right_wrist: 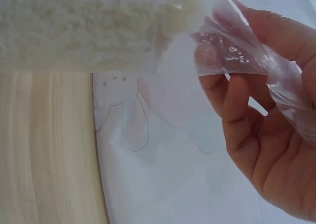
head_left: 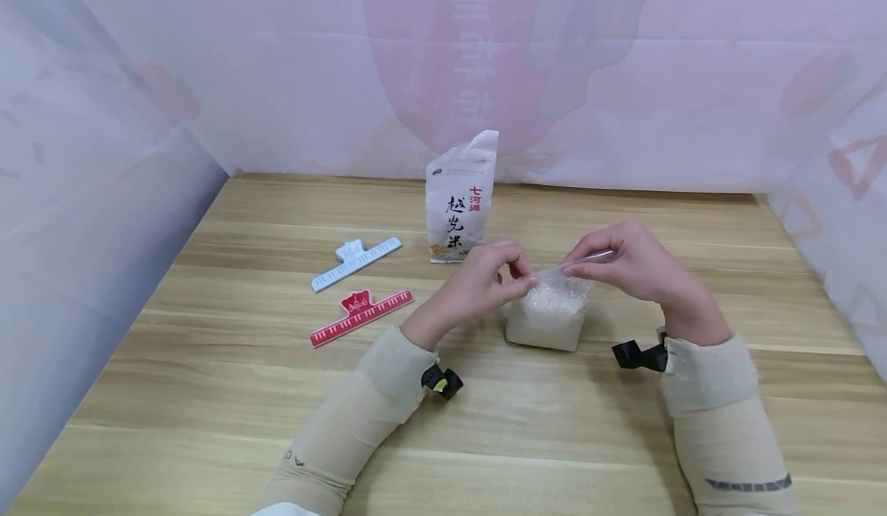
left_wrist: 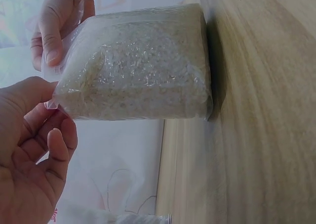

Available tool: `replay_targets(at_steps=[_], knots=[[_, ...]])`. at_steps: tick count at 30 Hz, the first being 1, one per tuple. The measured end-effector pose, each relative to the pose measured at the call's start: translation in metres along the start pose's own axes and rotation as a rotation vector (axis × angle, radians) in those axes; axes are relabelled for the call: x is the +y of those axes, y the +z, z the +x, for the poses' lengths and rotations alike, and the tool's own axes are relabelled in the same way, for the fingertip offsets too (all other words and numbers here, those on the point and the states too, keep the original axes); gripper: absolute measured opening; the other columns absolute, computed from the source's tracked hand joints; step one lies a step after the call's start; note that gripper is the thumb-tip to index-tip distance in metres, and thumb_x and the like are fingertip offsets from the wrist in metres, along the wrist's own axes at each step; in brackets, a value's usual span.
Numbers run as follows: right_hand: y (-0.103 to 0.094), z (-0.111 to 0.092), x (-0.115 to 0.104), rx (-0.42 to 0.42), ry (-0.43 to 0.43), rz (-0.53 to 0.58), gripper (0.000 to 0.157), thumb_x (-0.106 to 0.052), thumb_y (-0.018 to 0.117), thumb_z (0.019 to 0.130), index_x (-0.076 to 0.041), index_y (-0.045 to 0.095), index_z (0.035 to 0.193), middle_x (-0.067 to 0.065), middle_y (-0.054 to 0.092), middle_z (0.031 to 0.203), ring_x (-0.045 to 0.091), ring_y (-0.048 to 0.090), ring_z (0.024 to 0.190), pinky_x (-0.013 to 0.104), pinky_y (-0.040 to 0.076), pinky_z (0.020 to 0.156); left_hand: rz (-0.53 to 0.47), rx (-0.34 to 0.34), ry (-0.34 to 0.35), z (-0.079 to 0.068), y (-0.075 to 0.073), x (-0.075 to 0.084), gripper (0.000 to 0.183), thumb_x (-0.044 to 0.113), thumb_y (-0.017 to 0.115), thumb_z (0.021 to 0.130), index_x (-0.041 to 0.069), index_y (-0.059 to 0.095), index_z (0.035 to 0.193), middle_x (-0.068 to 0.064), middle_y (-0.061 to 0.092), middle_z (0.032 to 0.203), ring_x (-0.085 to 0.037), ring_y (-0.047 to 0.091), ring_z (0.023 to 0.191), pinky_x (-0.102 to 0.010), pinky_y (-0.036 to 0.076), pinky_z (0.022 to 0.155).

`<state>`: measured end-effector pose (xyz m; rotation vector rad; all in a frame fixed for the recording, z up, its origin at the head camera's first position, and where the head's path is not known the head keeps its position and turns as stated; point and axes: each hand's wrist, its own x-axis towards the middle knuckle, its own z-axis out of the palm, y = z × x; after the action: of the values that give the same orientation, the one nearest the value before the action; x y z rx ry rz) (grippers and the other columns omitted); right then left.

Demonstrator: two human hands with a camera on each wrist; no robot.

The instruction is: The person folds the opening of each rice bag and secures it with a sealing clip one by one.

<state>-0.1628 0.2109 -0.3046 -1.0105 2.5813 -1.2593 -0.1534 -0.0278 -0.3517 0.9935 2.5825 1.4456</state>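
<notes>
A clear plastic bag of white rice [head_left: 550, 316] stands upright on the wooden table, between the two hands. My left hand [head_left: 490, 279] pinches the upper left corner of the bag between thumb and fingers. On the other side, my right hand [head_left: 620, 262] holds the loose top of the plastic, with the film running between thumb and fingers. The left wrist view shows the rice bag [left_wrist: 143, 66] with both hands at its top edge. In the right wrist view, clear film [right_wrist: 232, 53] crosses the right hand's fingers.
Behind the hands stands a white paper rice packet [head_left: 460, 200] with dark lettering. To the left lie a light blue clip [head_left: 356, 264] and a red clip [head_left: 362, 317], both with piano-key patterns. Printed cloth [head_left: 291, 100] walls the table's back and sides.
</notes>
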Motion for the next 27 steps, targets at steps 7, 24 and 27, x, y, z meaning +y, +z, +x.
replay_targets(at_steps=[7, 24, 27], knots=[[0.003, -0.003, 0.007, 0.037, -0.075, 0.024, 0.012, 0.009, 0.076, 0.08, -0.002, 0.077, 0.083, -0.005, 0.074, 0.079, 0.0, 0.065, 0.071, 0.016, 0.054, 0.064, 0.101, 0.004, 0.056, 0.001, -0.002, 0.001, 0.011, 0.015, 0.073, 0.091, 0.01, 0.066, 0.084, -0.001, 0.067, 0.089, -0.019, 0.057, 0.093, -0.025, 0.044, 0.084], [0.006, -0.004, 0.014, 0.028, -0.197, 0.038, 0.019, 0.013, 0.074, 0.079, -0.005, 0.076, 0.084, 0.003, 0.071, 0.076, 0.001, 0.058, 0.068, 0.016, 0.049, 0.063, 0.216, 0.031, 0.022, -0.005, 0.0, 0.004, 0.01, 0.02, 0.072, 0.09, 0.014, 0.065, 0.095, 0.003, 0.068, 0.102, -0.016, 0.051, 0.104, -0.033, 0.045, 0.094], [0.006, -0.003, 0.014, 0.029, -0.185, 0.036, 0.019, 0.012, 0.074, 0.079, -0.005, 0.076, 0.084, 0.003, 0.071, 0.076, 0.001, 0.058, 0.068, 0.016, 0.049, 0.063, 0.206, 0.018, 0.006, -0.009, -0.007, 0.005, 0.016, 0.024, 0.073, 0.091, 0.013, 0.067, 0.102, 0.003, 0.069, 0.105, -0.017, 0.053, 0.109, -0.034, 0.045, 0.098]])
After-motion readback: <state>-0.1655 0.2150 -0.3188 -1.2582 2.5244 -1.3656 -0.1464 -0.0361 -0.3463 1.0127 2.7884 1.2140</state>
